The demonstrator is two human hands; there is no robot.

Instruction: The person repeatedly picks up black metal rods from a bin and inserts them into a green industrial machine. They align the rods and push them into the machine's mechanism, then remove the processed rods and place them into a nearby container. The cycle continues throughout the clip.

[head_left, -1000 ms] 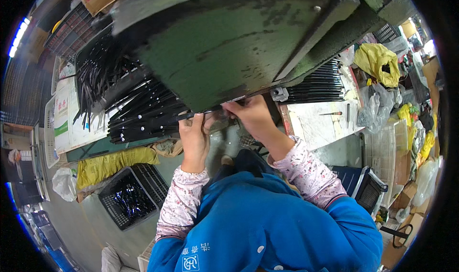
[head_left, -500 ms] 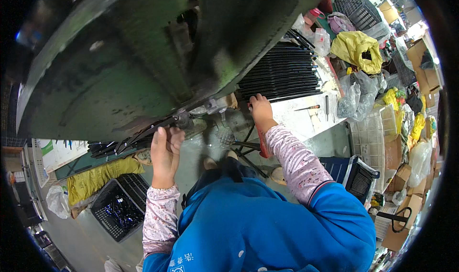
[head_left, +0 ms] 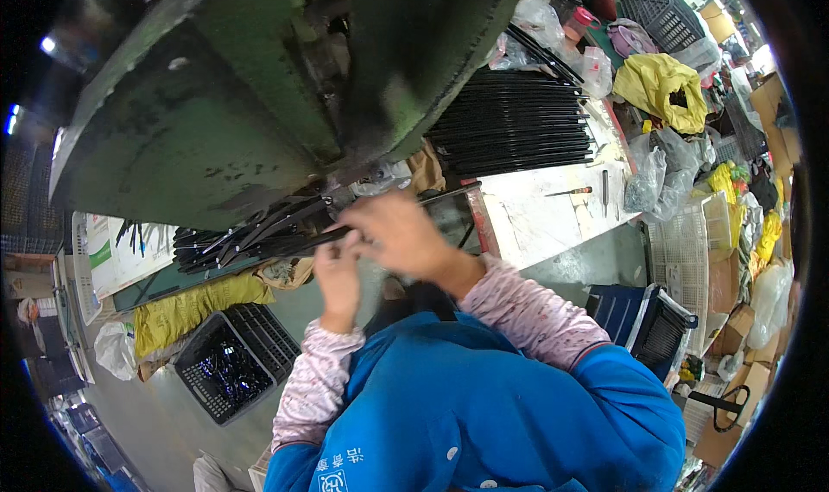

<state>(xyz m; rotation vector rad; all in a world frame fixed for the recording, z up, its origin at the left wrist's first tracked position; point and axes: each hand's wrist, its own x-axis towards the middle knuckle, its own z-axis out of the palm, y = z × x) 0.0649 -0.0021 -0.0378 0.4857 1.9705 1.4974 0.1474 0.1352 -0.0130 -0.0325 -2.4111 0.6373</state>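
Observation:
In front of the green machine, my two hands are close together at its lower edge. A thin black rod sticks out to the right from behind my right hand, whose curled fingers are blurred by motion. My left hand has thumb and fingers pinched on the same rod, just below the right fingertips. Left of the hands lies a loose bundle of black rods. A neat row of black rods covers the far part of the white worktop at right.
A screwdriver and a thin metal tool lie on the worktop. At lower left stands a black crate with dark shiny pieces, near a yellow sack. Dark blue crates and a white basket stand at right.
My right hand has left the row of rods and swung left to my left hand, bringing a black rod. The left hand has moved slightly right and down and closed on it.

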